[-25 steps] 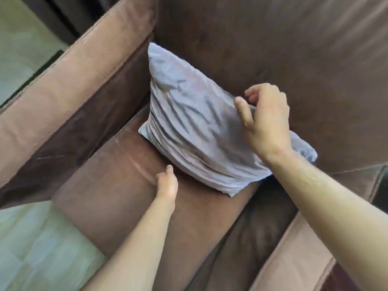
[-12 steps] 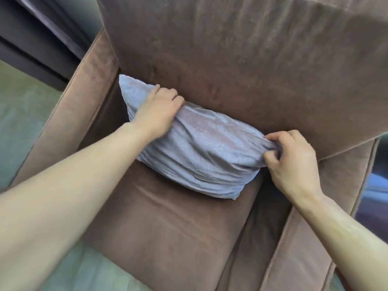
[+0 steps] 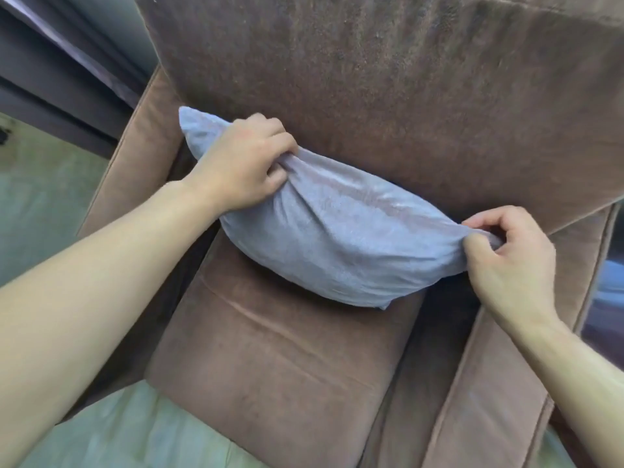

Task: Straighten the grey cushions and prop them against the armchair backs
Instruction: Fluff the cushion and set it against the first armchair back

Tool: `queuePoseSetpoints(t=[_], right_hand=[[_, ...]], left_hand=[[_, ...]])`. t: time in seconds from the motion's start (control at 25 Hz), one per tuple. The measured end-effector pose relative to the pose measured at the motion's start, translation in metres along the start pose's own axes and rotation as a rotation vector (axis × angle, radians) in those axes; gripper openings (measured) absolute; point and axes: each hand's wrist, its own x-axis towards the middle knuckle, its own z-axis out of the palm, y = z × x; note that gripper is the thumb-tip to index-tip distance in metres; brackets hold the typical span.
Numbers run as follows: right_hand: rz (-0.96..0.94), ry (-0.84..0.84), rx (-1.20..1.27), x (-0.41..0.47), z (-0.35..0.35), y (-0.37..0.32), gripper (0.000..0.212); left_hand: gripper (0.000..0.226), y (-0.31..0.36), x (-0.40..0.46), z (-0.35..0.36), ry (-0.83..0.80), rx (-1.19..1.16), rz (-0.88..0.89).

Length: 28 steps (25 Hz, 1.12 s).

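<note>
Gripping the grey cushion (image 3: 341, 244) with left hand (image 3: 241, 167) and right hand (image 3: 506, 261) clenched on its top corners, I fear it slumping off the armchair back (image 3: 388, 96) onto the seat's rear edge.

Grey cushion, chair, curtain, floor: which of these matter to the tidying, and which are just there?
Part of the job:
grey cushion, gripped by the left hand and pinched at its corner by the right hand
brown armchair, whose back it leans on

Just there:
dark curtain
pale floor
</note>
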Motion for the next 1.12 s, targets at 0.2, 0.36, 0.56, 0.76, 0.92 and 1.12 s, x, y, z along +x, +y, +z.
queuePoseSetpoints(t=[0.2, 0.36, 0.56, 0.76, 0.92, 1.12], right_hand=[[0.101, -0.041, 0.061, -0.008, 0.011, 0.010, 0.023], [0.220, 0.003, 0.242, -0.027, 0.010, 0.020, 0.009], [0.107, 0.093, 0.374, -0.032, -0.009, 0.023, 0.003], [0.251, 0.145, 0.611, -0.033, 0.003, 0.028, 0.013], [0.594, 0.121, 0.688, -0.048, 0.041, 0.059, 0.038], [0.897, -0.411, 0.120, -0.075, 0.132, 0.119, 0.049]], left_hand=[[0.042, 0.038, -0.013, 0.013, 0.017, -0.092, 0.003], [0.037, 0.096, -0.005, 0.031, -0.023, -0.099, 0.258], [0.014, 0.101, 0.026, 0.031, -0.033, -0.260, 0.166], [0.041, 0.132, 0.027, 0.032, -0.101, -0.190, 0.235], [0.061, 0.182, 0.045, 0.043, -0.294, -0.148, 0.324], [0.035, 0.184, 0.066, 0.058, -0.210, -0.246, 0.304]])
